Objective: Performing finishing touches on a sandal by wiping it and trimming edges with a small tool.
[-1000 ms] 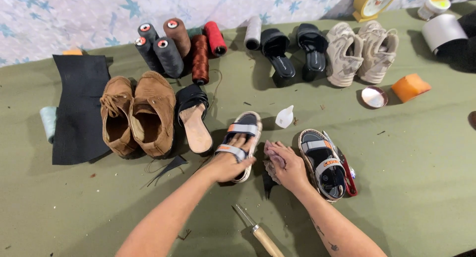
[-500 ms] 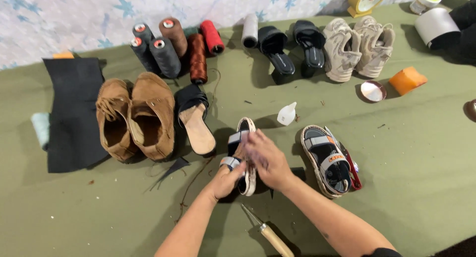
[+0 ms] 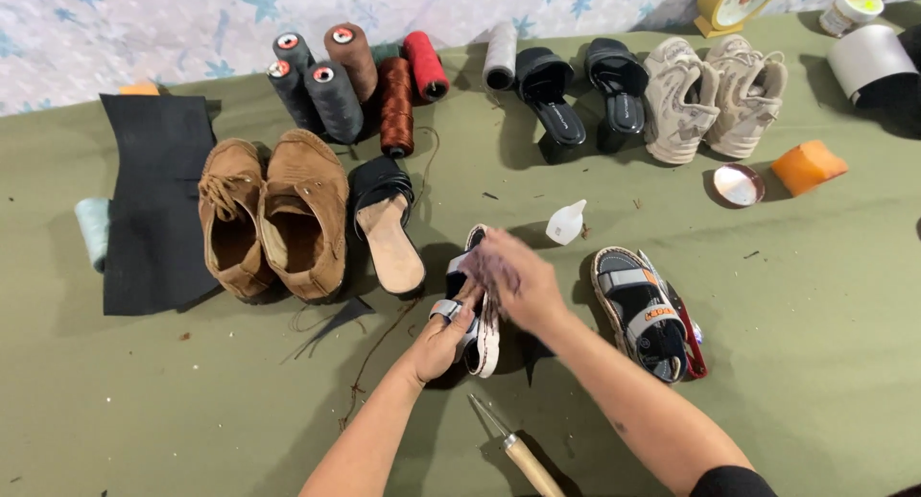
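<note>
Change: right hand has left the second sandal and moved onto the strappy sandal, blurred, maybe pressing a rag, cannot tell.
Left hand: closed round that sandal's near end, steadying it on the tabletop.
Meaning: work looks shifted to this sandal.
Nearby: awl just below both hands.

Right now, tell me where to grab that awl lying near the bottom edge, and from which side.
Probably best to grip the awl by its pale wooden handle, the thick end toward the bottom edge, coming from the right hand's side. The thin metal spike points up-left toward the left hand and the sandal, so keep off that end.
</note>
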